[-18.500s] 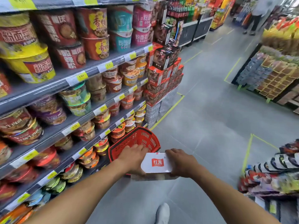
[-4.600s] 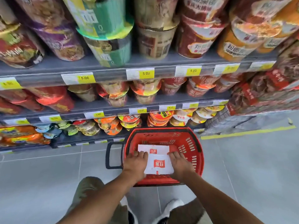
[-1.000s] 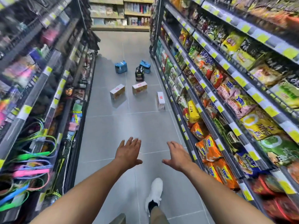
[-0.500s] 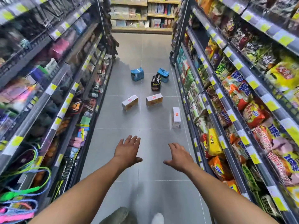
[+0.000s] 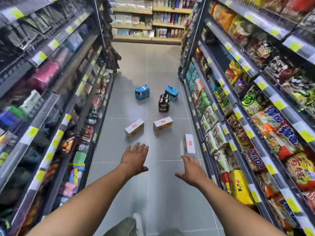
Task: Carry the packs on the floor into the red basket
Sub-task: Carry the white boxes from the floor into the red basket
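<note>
One wide-angle camera rides on the person's head, looking forward and down along the tiled aisle floor (image 5: pixel 133 65), with the left shelving (image 5: pixel 51 82) and the right shelving (image 5: pixel 255 99) crowding close at either edge.

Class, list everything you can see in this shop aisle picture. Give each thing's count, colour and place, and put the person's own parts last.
white packs: three, white tops with a red mark, on the floor nearest the hands
blue packs: two, blue, on the floor further down the aisle
dark pack: one, black-brown, just in front of the right blue pack
floor: grey tiles
left shelves: blurred mixed goods, yellow tags
right shelves: many-coloured snack bags, yellow tags
back shelves: tan, at the aisle's end
red basket: none in view
left hand: open, empty, over the floor
right hand: open, empty, over the floor
</note>
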### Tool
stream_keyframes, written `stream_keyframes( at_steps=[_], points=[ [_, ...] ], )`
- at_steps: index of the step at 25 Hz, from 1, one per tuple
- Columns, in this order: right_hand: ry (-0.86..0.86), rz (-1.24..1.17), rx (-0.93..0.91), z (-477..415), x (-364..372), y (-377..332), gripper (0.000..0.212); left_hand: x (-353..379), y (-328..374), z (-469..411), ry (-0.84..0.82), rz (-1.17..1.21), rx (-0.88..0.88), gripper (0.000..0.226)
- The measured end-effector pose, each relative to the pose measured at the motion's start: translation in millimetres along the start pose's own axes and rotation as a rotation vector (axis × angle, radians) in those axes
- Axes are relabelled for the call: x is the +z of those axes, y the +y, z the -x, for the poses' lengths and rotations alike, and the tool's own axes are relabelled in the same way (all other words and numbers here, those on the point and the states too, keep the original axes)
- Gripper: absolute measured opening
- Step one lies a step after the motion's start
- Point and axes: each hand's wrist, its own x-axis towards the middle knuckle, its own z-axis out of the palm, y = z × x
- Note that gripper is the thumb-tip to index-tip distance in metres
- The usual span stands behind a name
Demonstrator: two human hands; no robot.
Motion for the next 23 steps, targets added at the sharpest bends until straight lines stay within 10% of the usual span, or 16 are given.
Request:
stream_keyframes(
  at_steps=[23],
  points=[
    [0.041, -0.232, 0.449, -308.6, -155.7, 169.6, 0.094, -115.0, 93.6, -487.1, -0.128, -0.196, 0.539, 0.103]
  ],
)
